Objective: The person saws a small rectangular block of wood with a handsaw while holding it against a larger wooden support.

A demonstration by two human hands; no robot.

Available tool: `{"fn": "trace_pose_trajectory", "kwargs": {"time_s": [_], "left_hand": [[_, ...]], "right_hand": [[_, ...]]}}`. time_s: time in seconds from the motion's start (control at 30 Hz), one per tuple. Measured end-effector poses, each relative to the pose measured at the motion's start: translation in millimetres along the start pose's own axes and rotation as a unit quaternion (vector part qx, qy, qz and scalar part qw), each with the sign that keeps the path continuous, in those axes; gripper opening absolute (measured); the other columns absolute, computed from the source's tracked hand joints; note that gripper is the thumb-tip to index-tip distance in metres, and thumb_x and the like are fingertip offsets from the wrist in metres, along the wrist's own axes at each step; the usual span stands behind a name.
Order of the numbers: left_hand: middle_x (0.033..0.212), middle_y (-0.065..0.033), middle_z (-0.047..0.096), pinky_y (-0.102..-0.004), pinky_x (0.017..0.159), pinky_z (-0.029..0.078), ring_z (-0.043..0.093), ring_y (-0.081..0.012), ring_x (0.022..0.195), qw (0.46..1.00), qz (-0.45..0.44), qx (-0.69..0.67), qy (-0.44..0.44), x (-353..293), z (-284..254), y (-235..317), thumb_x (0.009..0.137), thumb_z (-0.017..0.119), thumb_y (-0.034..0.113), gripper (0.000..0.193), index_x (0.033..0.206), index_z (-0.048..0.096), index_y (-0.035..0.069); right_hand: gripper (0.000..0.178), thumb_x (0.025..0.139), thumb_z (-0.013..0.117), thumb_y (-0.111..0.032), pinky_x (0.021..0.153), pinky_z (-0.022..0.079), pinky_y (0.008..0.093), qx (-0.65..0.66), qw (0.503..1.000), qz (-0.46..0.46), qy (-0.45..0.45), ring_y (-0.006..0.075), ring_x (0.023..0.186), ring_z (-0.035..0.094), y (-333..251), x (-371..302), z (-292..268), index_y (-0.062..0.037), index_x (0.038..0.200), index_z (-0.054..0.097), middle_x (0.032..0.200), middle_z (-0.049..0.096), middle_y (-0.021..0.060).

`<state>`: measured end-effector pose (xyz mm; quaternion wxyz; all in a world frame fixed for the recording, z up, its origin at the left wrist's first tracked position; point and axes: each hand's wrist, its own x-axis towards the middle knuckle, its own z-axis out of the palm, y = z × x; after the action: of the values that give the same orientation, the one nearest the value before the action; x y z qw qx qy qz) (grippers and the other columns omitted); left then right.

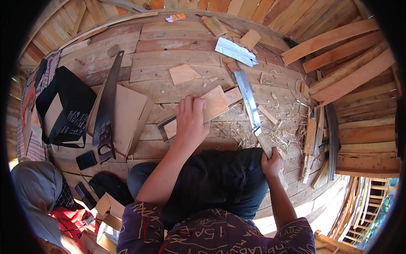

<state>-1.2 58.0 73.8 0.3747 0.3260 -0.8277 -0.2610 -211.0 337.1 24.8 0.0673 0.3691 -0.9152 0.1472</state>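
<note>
My left hand is closed round a short flat piece of wood, pressing it over a longer wooden strip that shows at both ends beneath it. In my right hand is the wooden handle of a handsaw. Its toothed blade points forward and slightly left, just right of the strip's far end. Whether the blade touches the wood, I cannot tell. Curled wood shavings lie on the floor around the saw.
At left lie a larger handsaw, a brown board-like panel, a black bag and a phone. Wood offcuts and a pale plastic wrapper lie ahead. Boards lean at right. Another person sits lower left.
</note>
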Motion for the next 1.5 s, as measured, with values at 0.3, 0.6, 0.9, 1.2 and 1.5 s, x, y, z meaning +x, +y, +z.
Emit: {"fn": "trace_pose_trajectory", "kwargs": {"time_s": [0.3,0.6,0.9,1.2,1.5], "left_hand": [[0.115,-0.0182,0.063,-0.0382,0.087,0.056,0.066,-0.0256,0.102,0.722,-0.245,-0.621,-0.180,-5,16,-2,0.099,0.052,0.011,0.038,0.134,0.040,-0.001],[0.110,-0.0217,0.065,-0.0392,0.080,0.059,0.069,-0.0296,0.094,0.730,-0.257,-0.612,-0.163,-4,17,2,0.100,0.052,0.012,0.036,0.132,0.041,0.000],[0.109,-0.0215,0.065,-0.0397,0.079,0.059,0.069,-0.0306,0.094,0.705,-0.289,-0.626,-0.162,-2,12,5,0.100,0.053,0.014,0.035,0.130,0.041,0.001],[0.107,-0.0208,0.066,-0.0403,0.078,0.059,0.070,-0.0301,0.092,0.698,-0.277,-0.632,-0.190,-2,8,4,0.100,0.052,0.016,0.035,0.131,0.041,0.002],[0.111,-0.0209,0.063,-0.0435,0.081,0.059,0.068,-0.0304,0.096,0.680,-0.295,-0.640,-0.204,-4,7,0,0.100,0.051,0.012,0.037,0.133,0.038,0.004]], "right_hand": [[0.022,0.070,0.067,-0.019,0.063,0.049,0.0514,-0.002,1.000,-0.004,-0.011,0.0424,0.069,0.061,1,1,0,-0.0061,0.085,0.056,0.073,0.061,0.0195],[0.021,0.072,0.065,-0.018,0.061,0.048,0.0513,0.009,1.000,-0.025,0.003,0.0424,0.067,0.060,3,0,2,-0.0058,0.086,0.056,0.071,0.060,0.0194],[0.022,0.072,0.065,-0.019,0.062,0.049,0.0511,0.002,1.000,-0.018,-0.004,0.0422,0.067,0.061,5,1,3,-0.0061,0.089,0.058,0.071,0.061,0.0195],[0.024,0.075,0.066,-0.019,0.062,0.047,0.0540,0.029,0.999,-0.026,0.002,0.0468,0.068,0.060,4,1,2,-0.0026,0.092,0.059,0.070,0.060,0.0246],[0.025,0.076,0.067,-0.020,0.062,0.047,0.0533,0.025,1.000,-0.019,-0.002,0.0461,0.067,0.060,4,1,3,-0.0035,0.092,0.059,0.071,0.061,0.0242]]}}
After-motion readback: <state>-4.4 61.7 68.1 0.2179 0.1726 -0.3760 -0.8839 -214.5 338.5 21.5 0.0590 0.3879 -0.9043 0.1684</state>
